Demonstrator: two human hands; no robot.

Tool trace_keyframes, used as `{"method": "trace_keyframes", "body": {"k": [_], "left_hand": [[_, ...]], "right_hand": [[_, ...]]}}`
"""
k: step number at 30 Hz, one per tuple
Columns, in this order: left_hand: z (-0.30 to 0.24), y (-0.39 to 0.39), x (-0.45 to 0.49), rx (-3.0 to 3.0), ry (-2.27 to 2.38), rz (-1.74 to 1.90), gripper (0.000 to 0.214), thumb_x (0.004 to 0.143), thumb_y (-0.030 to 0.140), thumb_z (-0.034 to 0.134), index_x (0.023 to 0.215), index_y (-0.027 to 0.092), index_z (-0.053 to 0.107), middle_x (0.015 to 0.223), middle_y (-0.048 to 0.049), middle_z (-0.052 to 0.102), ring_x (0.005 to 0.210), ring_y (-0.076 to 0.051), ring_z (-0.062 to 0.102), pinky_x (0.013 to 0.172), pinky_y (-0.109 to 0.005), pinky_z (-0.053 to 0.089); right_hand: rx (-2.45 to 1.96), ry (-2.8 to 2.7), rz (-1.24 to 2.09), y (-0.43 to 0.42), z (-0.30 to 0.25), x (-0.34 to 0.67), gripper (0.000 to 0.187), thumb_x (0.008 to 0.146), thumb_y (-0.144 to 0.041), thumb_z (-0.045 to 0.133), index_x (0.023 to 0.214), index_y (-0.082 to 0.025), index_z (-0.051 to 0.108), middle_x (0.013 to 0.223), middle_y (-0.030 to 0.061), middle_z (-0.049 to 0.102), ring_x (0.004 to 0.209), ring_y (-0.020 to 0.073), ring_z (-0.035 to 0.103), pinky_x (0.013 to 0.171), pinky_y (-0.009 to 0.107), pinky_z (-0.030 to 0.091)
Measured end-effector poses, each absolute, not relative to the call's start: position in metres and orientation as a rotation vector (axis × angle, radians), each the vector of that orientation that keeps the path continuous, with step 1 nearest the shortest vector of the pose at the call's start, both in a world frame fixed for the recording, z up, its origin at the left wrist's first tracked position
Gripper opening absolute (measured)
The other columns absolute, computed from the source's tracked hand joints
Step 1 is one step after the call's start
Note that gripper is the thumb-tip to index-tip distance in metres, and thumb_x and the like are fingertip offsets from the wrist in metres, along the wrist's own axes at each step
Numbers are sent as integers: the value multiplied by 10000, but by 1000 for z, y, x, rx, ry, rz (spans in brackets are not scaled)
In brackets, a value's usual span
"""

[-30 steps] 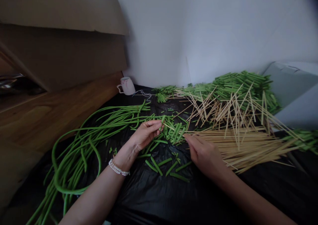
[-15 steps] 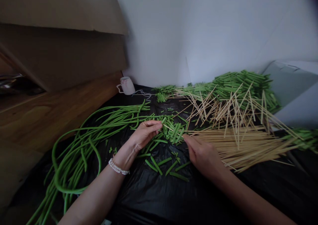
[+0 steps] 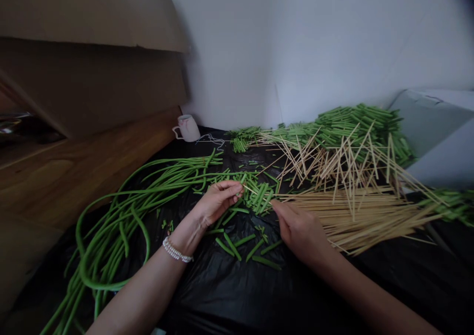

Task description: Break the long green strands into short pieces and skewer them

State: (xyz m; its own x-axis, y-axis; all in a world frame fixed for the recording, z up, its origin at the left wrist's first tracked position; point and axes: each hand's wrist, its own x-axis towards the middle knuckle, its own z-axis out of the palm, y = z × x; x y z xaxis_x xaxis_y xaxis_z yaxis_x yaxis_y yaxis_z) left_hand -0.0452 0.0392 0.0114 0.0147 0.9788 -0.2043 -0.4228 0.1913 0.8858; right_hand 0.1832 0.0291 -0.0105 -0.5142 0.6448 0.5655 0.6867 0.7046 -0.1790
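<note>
My left hand (image 3: pixel 221 199) is closed in a pinch on a short cut piece of green bean (image 3: pixel 243 178). A thin wooden skewer (image 3: pixel 250 189) runs from those fingertips toward my right hand (image 3: pixel 296 225), which is closed on its other end. Several bean pieces (image 3: pixel 263 198) lie side by side across the skewer close to my right fingertips; they appear threaded on it. Beneath and between the hands is a loose heap of cut bean pieces (image 3: pixel 237 210). More cut pieces (image 3: pixel 244 240) lie scattered nearer to me.
Long uncut beans (image 3: pixel 111 226) lie left of my left arm. Loose skewers (image 3: pixel 363 221) are beside my right hand, with filled skewers of beans (image 3: pixel 355 123) stacked behind. A mug (image 3: pixel 188 129) stands near the wall. Black plastic sheeting (image 3: pixel 229 295) covers the surface. A cardboard box (image 3: pixel 92 78) is at left.
Almost nothing differs. Both hands keep their hold on the bean piece and skewer, and the view has shifted very slightly.
</note>
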Motion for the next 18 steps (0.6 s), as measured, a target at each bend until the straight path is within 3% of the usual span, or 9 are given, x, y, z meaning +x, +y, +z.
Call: {"method": "trace_keyframes", "body": {"k": [13, 18], "left_hand": [[6, 34, -31, 863, 1060, 1105, 228, 548, 250, 877, 686, 131, 739, 629, -9, 656, 596, -74, 562, 612, -203, 427], [3, 33, -29, 992, 1080, 1165, 200, 602, 281, 848, 720, 152, 750, 677, -1, 656, 602, -65, 530, 616, -202, 415]], "right_hand": [[-990, -2345, 55, 25, -6, 179, 309, 912, -110, 399, 1109, -142, 635, 880, 78, 717, 771, 185, 679, 687, 276, 514], [-980, -2320, 39, 25, -5, 179, 313, 918, -98, 399, 1125, -138, 629, 942, 94, 722, 841, 195, 689, 758, 289, 527]]}}
